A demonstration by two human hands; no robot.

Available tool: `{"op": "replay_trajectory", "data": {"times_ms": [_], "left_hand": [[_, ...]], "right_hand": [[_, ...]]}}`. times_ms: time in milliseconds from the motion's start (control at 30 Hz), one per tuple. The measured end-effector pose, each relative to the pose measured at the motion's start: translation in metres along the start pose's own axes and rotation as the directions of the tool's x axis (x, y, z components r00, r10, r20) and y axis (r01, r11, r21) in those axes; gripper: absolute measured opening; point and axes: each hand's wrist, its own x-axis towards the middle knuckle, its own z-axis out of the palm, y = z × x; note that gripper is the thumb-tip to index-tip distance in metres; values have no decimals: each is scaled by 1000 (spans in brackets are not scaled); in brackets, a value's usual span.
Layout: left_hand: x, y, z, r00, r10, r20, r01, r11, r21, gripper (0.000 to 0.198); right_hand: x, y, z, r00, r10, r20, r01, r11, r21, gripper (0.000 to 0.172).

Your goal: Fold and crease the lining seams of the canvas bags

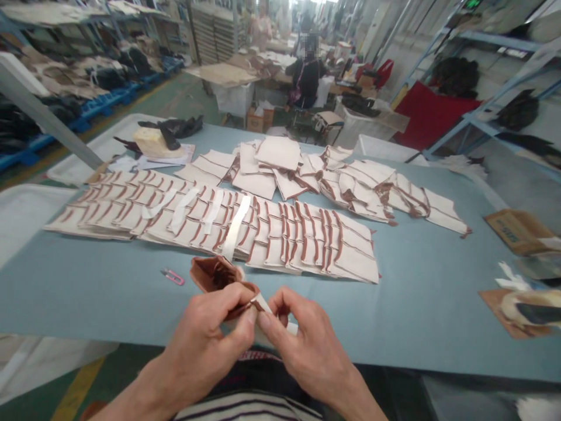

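Close to my body, above the table's near edge, my left hand [219, 321] pinches the rim of a brown and cream sewn fabric pouch [205, 273]. My right hand [298, 333] grips the same pouch's edge from the other side, the thumbs almost meeting at a pale strip. The pouch's brown inside faces up and my fingers hide much of its body. Just beyond it, a long overlapping row of cream panels with brown edging [307, 240] lies across the table. Several white strips [237, 225] rest on that row. A pink thread snipper [172, 276] lies left of the pouch.
Behind the row sits a loose heap of cream pieces [280, 155]. A yellowish block with black cloth [153, 143] stands at the back left. At right are a cardboard box [521, 231] and a tape roll [530, 307]. A person [307, 76] sits farther back, beyond the blue-grey table [421, 316].
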Motion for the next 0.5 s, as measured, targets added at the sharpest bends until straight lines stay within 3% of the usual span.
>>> {"op": "replay_trajectory", "data": {"times_ms": [100, 300, 400, 500], "left_hand": [[-15, -6, 10, 990, -136, 38, 139, 983, -118, 28], [-40, -11, 14, 924, -368, 107, 383, 893, -234, 37], [-47, -18, 12, 907, -402, 127, 421, 872, -249, 38], [-49, -34, 5, 940, -315, 133, 338, 915, -221, 35]], "right_hand": [[-8, 12, 7, 988, 78, 132, -105, 972, 208, 40], [-10, 32, 17, 936, 43, 348, -226, 833, 505, 51], [-6, 31, 24, 920, 63, 386, -254, 847, 466, 42], [5, 29, 32, 933, 60, 354, -181, 930, 321, 31]]}}
